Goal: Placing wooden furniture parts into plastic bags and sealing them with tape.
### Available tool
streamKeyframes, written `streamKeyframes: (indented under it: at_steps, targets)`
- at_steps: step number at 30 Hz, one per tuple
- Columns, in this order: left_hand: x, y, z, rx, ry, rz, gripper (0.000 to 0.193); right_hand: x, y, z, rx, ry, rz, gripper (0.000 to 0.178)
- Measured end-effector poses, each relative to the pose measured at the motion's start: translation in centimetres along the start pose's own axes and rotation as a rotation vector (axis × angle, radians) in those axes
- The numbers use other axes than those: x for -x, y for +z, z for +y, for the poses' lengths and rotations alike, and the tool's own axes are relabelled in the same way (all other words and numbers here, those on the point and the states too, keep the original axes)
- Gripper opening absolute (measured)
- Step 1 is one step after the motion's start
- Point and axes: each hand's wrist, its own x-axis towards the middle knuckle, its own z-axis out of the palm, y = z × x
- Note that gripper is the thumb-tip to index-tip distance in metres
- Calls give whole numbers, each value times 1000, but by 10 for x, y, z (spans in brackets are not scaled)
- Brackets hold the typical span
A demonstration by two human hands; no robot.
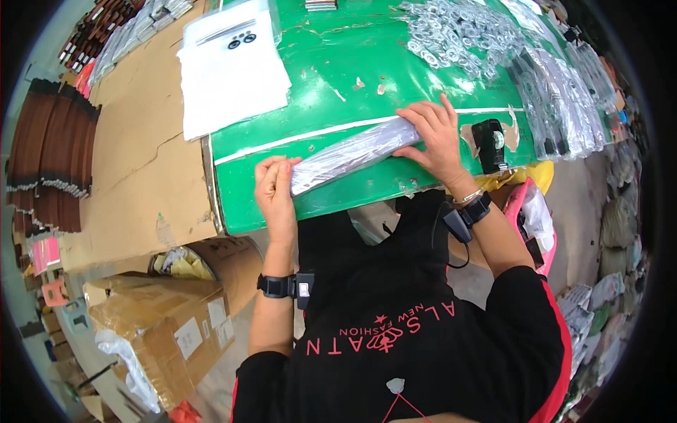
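A long, narrow package (356, 155) in crinkled clear plastic lies aslant near the front edge of the green table, its right end farther from me. My left hand (275, 194) is closed at its left end, the thumb and fingers pinching the plastic there. At the right end, my right hand (436, 137) grips the package between the thumb on the near side and the fingers over the far side. What is inside the wrapping cannot be made out. Right of my right hand, a black tape dispenser (489, 144) rests on the table.
White plastic sheets or bags (233, 92) with black rings (242, 41) lie at the back left. A heap of clear ring-shaped parts (458, 39) and wrapped bundles (560, 106) occupy the right. Brown slats (53, 141) are stacked far left; a cardboard box (166, 338) stands below.
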Motion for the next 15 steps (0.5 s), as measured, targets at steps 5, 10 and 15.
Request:
streamKeyframes:
  at_steps: [5, 10, 15]
  targets:
    - [9, -9, 12, -140, 30, -43, 25, 8, 2, -2, -23, 27, 52, 72]
    - [10, -3, 19, -233, 47, -89, 25, -1, 8, 11, -72, 37, 124, 64]
    - [23, 46, 11, -395, 387, -65, 22, -24, 25, 50, 34, 144, 51, 61]
